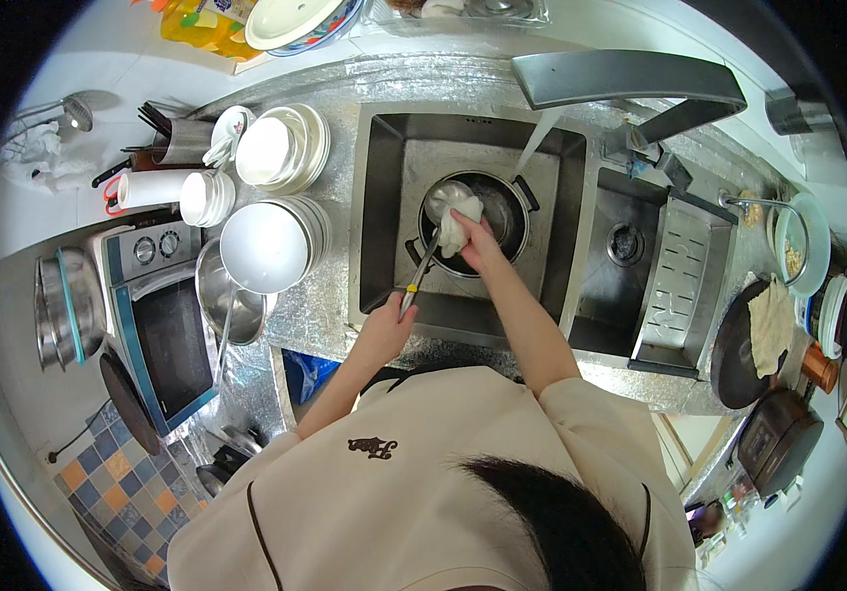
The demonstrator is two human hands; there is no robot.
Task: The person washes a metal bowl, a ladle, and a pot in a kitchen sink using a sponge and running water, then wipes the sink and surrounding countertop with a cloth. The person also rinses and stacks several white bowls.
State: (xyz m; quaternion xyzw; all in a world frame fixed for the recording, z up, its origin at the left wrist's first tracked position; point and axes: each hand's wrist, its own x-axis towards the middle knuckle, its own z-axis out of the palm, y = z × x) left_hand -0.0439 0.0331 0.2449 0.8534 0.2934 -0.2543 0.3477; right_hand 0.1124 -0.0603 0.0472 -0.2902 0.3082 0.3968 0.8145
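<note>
My left hand grips the handle of a metal ladle, whose round bowl lies over a dark pot with two handles. In my right hand is a bunched white cloth, pressed against the ladle near its bowl. The pot stands in the large steel sink basin under both. Water falls from the wide grey faucet towards the pot's upper right rim.
Stacked white bowls and plates stand left of the sink, beside a steel bowl and a microwave oven. Right of the basin are a smaller sink, a slotted steel tray and a round dark board.
</note>
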